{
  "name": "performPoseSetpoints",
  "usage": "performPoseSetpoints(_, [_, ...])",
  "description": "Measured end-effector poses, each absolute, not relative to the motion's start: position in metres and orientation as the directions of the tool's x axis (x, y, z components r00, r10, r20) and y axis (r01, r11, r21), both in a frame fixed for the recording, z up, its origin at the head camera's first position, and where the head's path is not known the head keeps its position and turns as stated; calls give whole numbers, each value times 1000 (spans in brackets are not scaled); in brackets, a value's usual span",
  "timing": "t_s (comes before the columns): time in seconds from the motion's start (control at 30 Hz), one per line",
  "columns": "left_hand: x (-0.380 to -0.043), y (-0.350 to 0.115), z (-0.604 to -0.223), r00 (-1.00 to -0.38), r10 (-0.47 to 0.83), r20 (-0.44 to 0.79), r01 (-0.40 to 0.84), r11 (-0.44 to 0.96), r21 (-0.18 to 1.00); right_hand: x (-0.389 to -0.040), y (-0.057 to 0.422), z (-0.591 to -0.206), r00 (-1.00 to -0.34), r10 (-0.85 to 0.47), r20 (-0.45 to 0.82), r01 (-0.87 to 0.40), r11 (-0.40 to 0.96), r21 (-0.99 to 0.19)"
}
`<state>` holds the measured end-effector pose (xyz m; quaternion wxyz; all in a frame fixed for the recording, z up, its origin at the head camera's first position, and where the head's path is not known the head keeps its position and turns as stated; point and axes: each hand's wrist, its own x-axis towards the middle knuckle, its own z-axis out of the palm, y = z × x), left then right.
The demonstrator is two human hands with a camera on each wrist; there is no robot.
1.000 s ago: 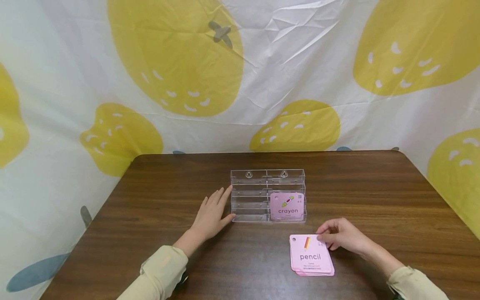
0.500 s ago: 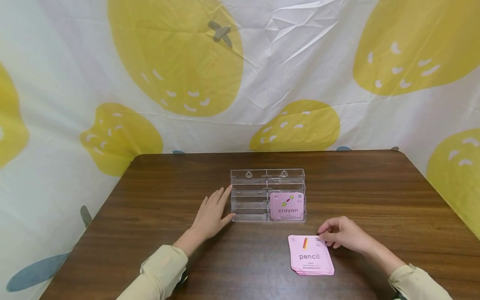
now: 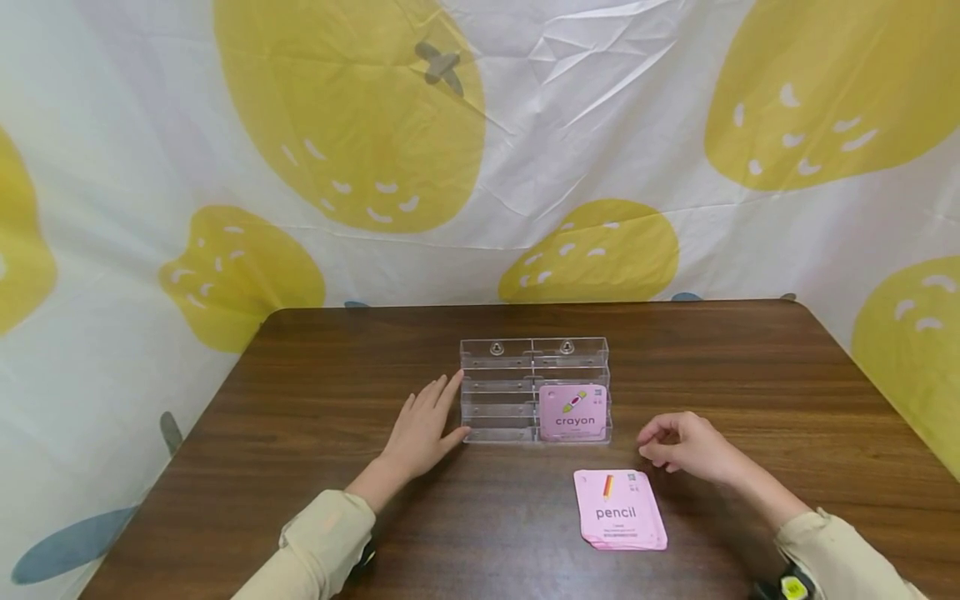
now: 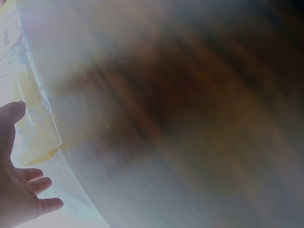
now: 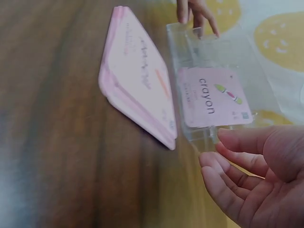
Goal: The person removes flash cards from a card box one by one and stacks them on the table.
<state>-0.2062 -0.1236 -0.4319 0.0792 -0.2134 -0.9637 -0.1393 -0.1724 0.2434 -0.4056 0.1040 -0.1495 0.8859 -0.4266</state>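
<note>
A clear acrylic rack (image 3: 497, 387) with two columns of tiered pockets stands mid-table. Its lower right pocket bears a pink card printed "crayon" (image 3: 573, 413). My left hand (image 3: 420, 429) touches the rack's left side with straight fingers, the thumb at its lower corner. Nearer to me lies a stack of pink cards (image 3: 620, 511), a "pencil" card on top. Just beyond the stack's upper right corner is my right hand (image 3: 690, 447), apart from the cards. In the right wrist view its fingers (image 5: 221, 187) are loosely bent and hold nothing.
The brown wooden table (image 3: 337, 358) reaches back to a white cloth (image 3: 405, 271) printed with large yellow fruit. The left wrist view is mostly blurred wood, with the rack's edge at its left.
My right hand has let go of the top card's corner and moved slightly away from the stack. The pencil card has shifted a little to the left. My left hand stays put.
</note>
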Motion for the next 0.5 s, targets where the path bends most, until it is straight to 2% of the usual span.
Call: performPoseSetpoints(0.5, [-206, -124, -432, -895, 392, 214, 436, 870, 228, -192, 231, -393, -947, -315, 62, -256, 622, -740])
